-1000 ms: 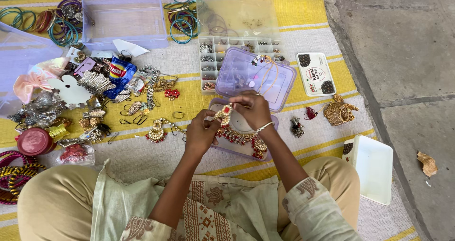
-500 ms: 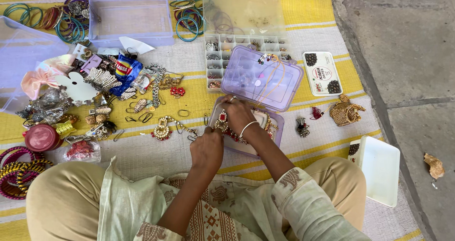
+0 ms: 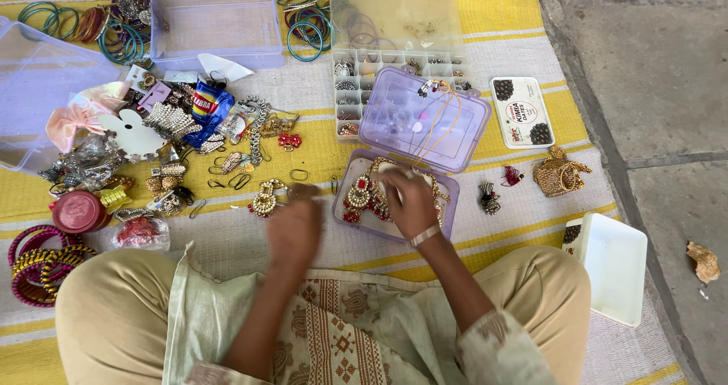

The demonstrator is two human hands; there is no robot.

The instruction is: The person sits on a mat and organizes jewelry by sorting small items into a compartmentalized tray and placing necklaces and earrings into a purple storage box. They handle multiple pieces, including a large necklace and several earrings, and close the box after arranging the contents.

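Note:
My right hand (image 3: 409,201) lies inside the open lilac plastic box (image 3: 452,207), fingers pressed onto a red and gold necklace (image 3: 358,197) that fills its base. The box's lid (image 3: 425,120) stands tilted back, with a thin gold cord on it. My left hand (image 3: 294,230) is blurred, apart from the box on its left, just right of a pair of gold earrings (image 3: 265,199) on the yellow and white striped mat (image 3: 227,237). Nothing shows in the left hand.
A heap of jewellery and packets (image 3: 174,127) covers the mat's left, by a red round tin (image 3: 78,212) and red bangles (image 3: 34,260). Behind are a compartment organiser (image 3: 356,89), clear boxes (image 3: 216,25) and teal bangles (image 3: 307,21). A white tub (image 3: 614,267) and gold pouch (image 3: 560,171) sit right.
Both hands held the necklace above the box; now it lies in the base under my right hand, and my left hand has let go and drawn away to the left.

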